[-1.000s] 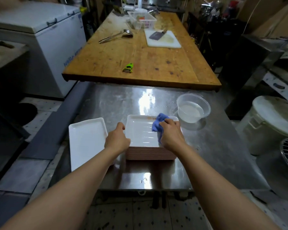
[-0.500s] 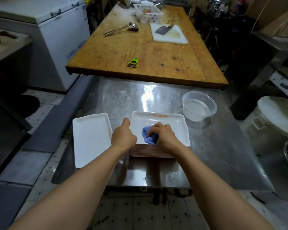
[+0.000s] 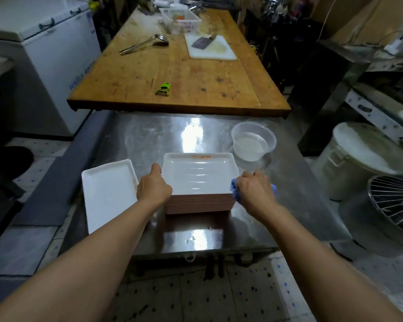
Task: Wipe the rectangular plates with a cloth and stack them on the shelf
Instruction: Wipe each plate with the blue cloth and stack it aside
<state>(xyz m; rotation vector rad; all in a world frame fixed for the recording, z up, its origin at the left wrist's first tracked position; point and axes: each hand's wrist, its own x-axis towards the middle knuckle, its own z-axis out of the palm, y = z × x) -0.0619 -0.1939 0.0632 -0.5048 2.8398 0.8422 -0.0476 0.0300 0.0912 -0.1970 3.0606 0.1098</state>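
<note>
Both forearms bare, extended forward, converging slightly; left hand [image 3: 153,189] palm down, fingers curled, thumb pointing ahead along its inner side; right hand [image 3: 255,191] palm down, knuckles up, fingers closed around a bunched cloth [image 3: 233,189]; hands level, well apart.

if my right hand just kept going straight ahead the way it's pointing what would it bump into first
Most likely the clear plastic bowl of water, which sits just beyond the right hand on the steel table. Depth is hard to judge.
</note>
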